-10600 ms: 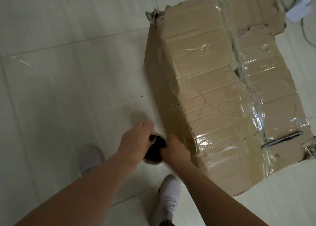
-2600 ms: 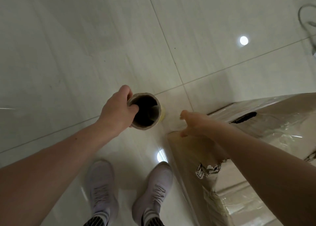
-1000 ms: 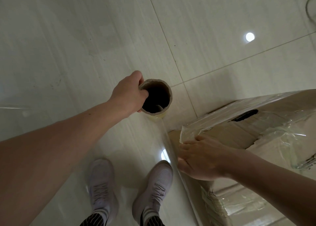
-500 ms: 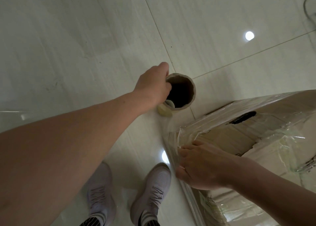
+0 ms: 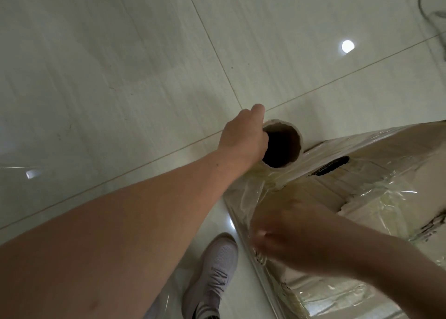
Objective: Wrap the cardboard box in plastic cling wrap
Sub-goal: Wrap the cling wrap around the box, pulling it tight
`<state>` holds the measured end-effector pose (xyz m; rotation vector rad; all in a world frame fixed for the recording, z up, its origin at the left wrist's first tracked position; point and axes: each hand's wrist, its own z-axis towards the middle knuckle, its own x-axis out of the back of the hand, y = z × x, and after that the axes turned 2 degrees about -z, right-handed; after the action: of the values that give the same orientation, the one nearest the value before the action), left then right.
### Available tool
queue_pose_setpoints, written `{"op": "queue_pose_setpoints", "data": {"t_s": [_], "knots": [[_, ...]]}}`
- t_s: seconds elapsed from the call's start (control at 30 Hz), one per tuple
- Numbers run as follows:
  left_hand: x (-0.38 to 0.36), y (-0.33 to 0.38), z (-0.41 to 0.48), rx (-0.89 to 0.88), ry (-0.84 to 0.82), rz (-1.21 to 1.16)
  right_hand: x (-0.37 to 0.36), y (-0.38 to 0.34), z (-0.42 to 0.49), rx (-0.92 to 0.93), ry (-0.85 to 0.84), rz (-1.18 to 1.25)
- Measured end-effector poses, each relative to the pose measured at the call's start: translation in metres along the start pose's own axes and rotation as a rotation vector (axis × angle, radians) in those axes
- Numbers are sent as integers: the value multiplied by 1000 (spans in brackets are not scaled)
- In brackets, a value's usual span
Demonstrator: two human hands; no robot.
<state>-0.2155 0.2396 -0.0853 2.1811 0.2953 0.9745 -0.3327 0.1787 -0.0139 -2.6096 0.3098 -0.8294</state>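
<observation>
The cardboard box [image 5: 391,154] stands on the floor at the right, its top and near side covered in shiny cling wrap. My left hand [image 5: 243,137] grips the rim of the cling wrap roll [image 5: 295,135], thumb inside the dark cardboard core, right at the box's far-left corner. A wrinkled sheet of film [image 5: 253,195] runs from the roll down onto the box. My right hand [image 5: 287,236], blurred by motion, lies on the film at the box's near corner. A dark slot [image 5: 330,166] shows in the box top under the wrap.
Pale glossy floor tiles [image 5: 120,77] stretch to the left and far side. My shoe [image 5: 214,270] stands close to the box's lower edge. A grey cable [image 5: 432,12] loops at the top right. A ceiling light's reflection [image 5: 347,46] glints on the floor.
My left hand has carried the roll rightwards and away from me, up against the box's corner, drawing out more film. My right hand has slid a little along the near corner.
</observation>
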Motion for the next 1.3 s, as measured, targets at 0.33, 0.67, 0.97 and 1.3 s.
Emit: {"op": "queue_pose_setpoints", "data": {"t_s": [0.33, 0.67, 0.97, 1.3], "knots": [[-22, 4, -1, -26, -62, 50, 24, 80, 25, -631, 371, 399], [-25, 25, 16, -43, -163, 137, 20, 92, 33, -596, 534, 29], [-23, 21, 26, -118, -155, 263, 28, 103, 47, -497, 599, 38], [-17, 29, 32, -284, -85, 334, 25, 105, 49, -508, 816, 153]]}}
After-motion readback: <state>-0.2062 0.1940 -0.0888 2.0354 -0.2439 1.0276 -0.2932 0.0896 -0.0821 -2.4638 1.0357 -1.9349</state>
